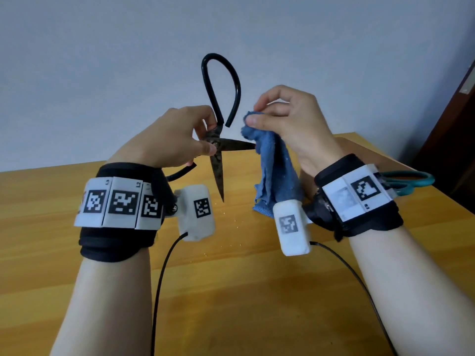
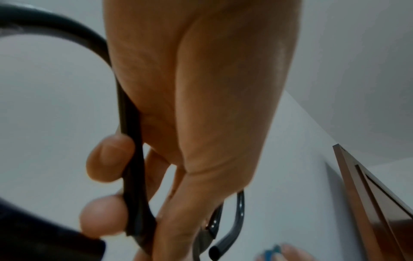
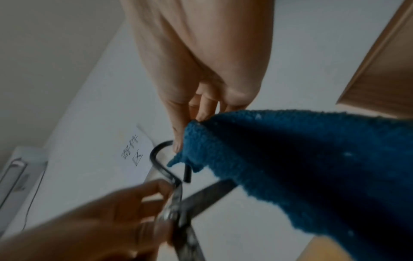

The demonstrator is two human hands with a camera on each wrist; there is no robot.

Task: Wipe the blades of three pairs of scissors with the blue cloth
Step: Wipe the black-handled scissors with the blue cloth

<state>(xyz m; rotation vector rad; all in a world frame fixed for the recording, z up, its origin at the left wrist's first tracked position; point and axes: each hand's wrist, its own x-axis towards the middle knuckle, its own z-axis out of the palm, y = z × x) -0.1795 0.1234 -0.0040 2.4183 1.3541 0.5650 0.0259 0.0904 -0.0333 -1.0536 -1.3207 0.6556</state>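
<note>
My left hand (image 1: 180, 140) grips big black-handled scissors (image 1: 218, 155) near the pivot, held up above the table with the blades spread wide apart. One rusty blade points down, the other (image 1: 237, 145) points right, its tip at the blue cloth (image 1: 272, 170). My right hand (image 1: 285, 119) pinches the top of that cloth, which hangs down to the table. In the left wrist view my fingers (image 2: 107, 164) curl round the black handle (image 2: 132, 159). The right wrist view shows the cloth (image 3: 301, 167) draped over the blade (image 3: 208, 199).
A pair of teal-handled scissors (image 1: 408, 182) lies on the wooden table (image 1: 244, 278) behind my right wrist. Small crumbs dot the tabletop under the blades. A dark wooden door (image 1: 457, 124) stands at the right, a pale wall behind.
</note>
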